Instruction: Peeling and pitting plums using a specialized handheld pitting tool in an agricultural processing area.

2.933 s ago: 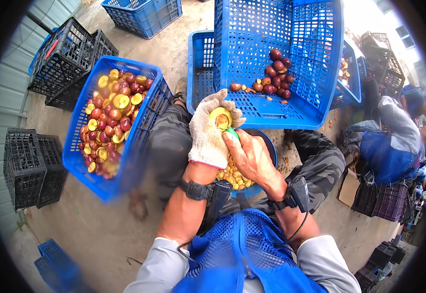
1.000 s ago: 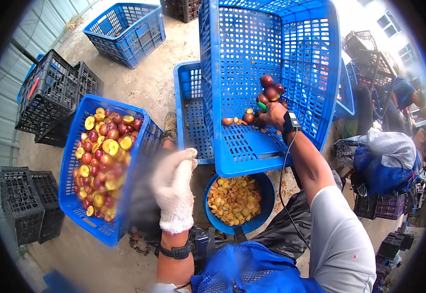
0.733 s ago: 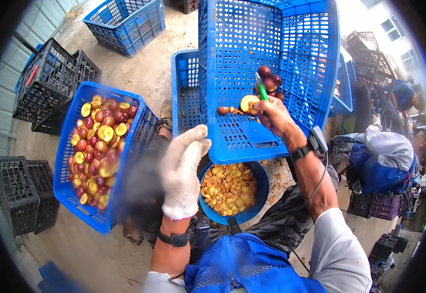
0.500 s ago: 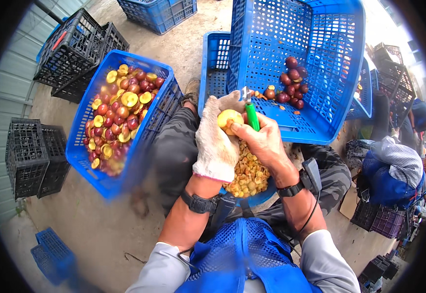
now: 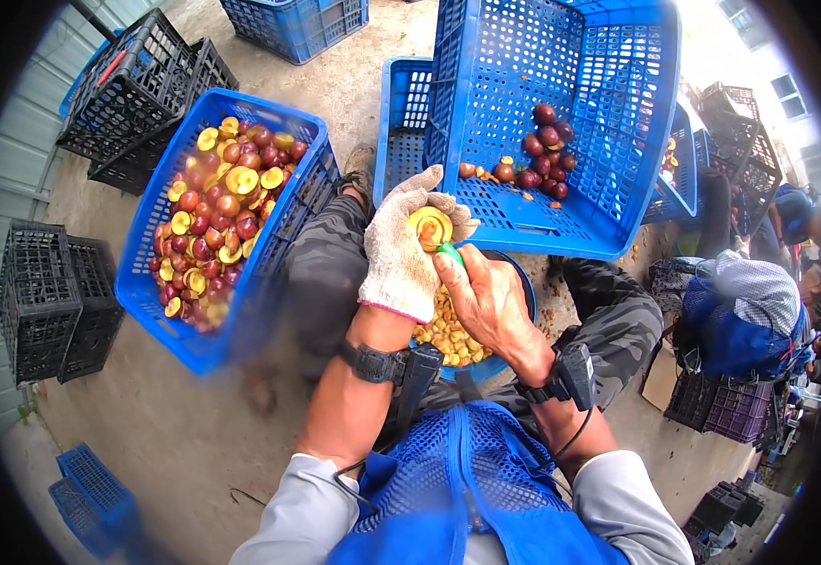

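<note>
My left hand (image 5: 397,259), in a white knit glove, grips a plum (image 5: 432,227) with its cut yellow face and brown centre turned up. In my bare right hand (image 5: 497,306) is a tool with a green handle (image 5: 450,252); its working end, at the fruit, cannot be made out. Below both hands, a round blue basin (image 5: 530,287) holds many small yellow-brown pieces (image 5: 446,330). Dark red whole plums (image 5: 552,155) are heaped in the tilted blue crate (image 5: 608,202) ahead. At left, a blue crate (image 5: 161,331) is full of plums (image 5: 217,226), several showing cut yellow faces.
Black crates (image 5: 48,301) stand by the corrugated wall at left, with more stacked (image 5: 132,80) farther back. Another blue crate (image 5: 297,24) is at the far side, and small blue baskets (image 5: 95,494) lie lower left. People in blue (image 5: 745,320) sit at right.
The plum now shows its cut, ringed face upward. My right hand has lowered and turned, bringing the tool's metal end from above the fruit down to it. The whole view has shifted slightly.
</note>
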Demonstrator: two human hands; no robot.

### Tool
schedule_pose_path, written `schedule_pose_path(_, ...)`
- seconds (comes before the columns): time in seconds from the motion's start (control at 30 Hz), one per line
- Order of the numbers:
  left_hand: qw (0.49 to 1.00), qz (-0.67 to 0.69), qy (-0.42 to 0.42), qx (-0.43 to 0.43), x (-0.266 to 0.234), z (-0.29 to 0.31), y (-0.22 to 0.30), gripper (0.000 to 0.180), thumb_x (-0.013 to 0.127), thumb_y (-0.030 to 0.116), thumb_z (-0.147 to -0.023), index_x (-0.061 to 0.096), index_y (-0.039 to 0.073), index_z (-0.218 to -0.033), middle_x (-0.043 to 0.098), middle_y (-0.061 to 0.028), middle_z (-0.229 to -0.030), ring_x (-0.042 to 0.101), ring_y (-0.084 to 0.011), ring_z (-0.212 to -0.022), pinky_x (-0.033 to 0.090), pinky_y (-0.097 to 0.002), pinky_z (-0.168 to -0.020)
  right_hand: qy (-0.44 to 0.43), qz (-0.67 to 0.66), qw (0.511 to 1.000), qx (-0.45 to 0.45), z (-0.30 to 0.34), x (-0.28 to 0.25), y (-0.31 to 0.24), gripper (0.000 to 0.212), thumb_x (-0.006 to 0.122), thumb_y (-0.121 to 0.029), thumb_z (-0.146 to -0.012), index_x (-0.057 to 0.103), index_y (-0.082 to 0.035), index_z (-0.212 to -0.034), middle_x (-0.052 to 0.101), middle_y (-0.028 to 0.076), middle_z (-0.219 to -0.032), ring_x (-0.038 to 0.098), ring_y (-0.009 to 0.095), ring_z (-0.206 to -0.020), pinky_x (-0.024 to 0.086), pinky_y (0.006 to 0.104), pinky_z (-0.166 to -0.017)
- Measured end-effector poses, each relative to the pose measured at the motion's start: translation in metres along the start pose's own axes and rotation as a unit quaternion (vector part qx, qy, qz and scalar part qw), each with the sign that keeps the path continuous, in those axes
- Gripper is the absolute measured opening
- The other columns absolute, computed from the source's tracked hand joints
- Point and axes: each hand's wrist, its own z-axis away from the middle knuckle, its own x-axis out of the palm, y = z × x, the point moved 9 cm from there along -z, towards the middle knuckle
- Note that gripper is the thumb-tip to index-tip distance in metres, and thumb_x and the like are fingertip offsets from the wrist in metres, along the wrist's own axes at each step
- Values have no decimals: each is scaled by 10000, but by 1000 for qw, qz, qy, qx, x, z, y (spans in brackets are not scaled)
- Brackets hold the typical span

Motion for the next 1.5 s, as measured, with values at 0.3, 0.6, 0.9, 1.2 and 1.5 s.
schedule_pose_path(0.3, 997, -43, 5, -69, 3, 6, 1, 267, 471, 123, -852, 605, 0, -1047, 614, -95, -708, 608, -240, -594, 540, -378, -552, -96, -148, 982, 71, 7, 24, 5, 229, 411, -199, -951, 532, -7, -919, 573, 238, -801, 559, 451, -777, 431, 488, -647)
schedule_pose_path(0.6, 985, -155, 71, -12, -7, 4, 7, 241, 462, 45, -818, 616, -38, -983, 586, -85, -692, 577, -200, -609, 525, -328, -596, -140, -409, 852, 296, 26, 61, 31, 513, 402, -485, -970, 529, -30, -770, 520, 16, -611, 529, 107, -567, 391, 280, -501)
schedule_pose_path(0.9, 971, -46, -67, -224, 12, 15, -17, 189, 546, 102, -858, 616, -15, -989, 598, -53, -737, 593, -195, -679, 509, -329, -650, -286, -571, 719, 273, 59, 78, 38, 436, 417, -443, -986, 421, -103, -713, 332, -24, -524, 251, 48, -388, 186, 213, -346)
schedule_pose_path(1.2, 346, -628, 310, 624, 47, 121, 204, 269, 581, 26, -862, 588, -62, -1116, 605, -158, -1172, 557, -248, -1083, 410, -348, -973, -35, -17, 958, 283, 16, -82, 117, 383, 656, -396, -817, 659, -14, -818, 630, 208, -696, 630, 362, -685, 476, 455, -637)
schedule_pose_path(1.5, 859, -403, 115, 296, 12, 91, 121, 240, 516, 88, -905, 614, -56, -1071, 623, -127, -1078, 616, -231, -943, 503, -319, -844, -130, 260, 930, 226, -78, 2, 222, 534, 641, -518, -797, 611, -5, -941, 653, 240, -830, 652, 387, -810, 505, 453, -712)
